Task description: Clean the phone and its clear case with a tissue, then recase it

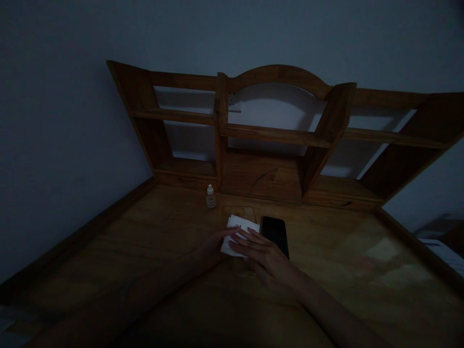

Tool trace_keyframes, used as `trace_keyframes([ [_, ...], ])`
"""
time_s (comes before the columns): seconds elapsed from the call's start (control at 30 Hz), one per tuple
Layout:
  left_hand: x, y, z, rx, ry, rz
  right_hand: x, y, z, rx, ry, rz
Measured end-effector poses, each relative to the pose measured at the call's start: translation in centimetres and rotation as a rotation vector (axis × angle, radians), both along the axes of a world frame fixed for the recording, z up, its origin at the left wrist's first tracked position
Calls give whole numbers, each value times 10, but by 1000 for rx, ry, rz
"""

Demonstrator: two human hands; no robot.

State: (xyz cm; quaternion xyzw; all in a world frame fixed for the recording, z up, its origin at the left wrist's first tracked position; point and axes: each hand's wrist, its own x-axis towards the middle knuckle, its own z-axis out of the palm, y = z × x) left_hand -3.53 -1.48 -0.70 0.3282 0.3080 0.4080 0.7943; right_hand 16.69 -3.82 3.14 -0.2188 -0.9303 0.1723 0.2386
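Observation:
A folded white tissue is under both of my hands, at the middle of the wooden desk. My right hand lies across it from the right, its fingers stretched over the top and holding it. From the left, my left hand grips the tissue's near left edge, one finger reaching onto the top; its other fingers are hidden. A clear, thin-edged thing with rounded corners shows behind the tissue, partly covered; its kind is hard to make out. Right beside my right hand lies a black phone, screen dark.
A small dropper bottle with a white cap stands behind my left hand. The wooden shelf unit runs along the back of the desk. A wall socket shows through it. Papers lie beyond the right edge. The light is dim.

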Motion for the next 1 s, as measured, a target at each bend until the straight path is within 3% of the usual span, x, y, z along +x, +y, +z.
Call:
trace_keyframes([
  [0.33, 4, -5, 20, 0, 14, -18, 0, -2, 9, -191, 116, 31],
  [0.67, 3, -1, 13, 66, 52, -3, 1, -3, 4, -279, 196, 35],
  [1.0, 4, -5, 25, 149, 127, -49, 1, -7, 6, -324, 236, 24],
])
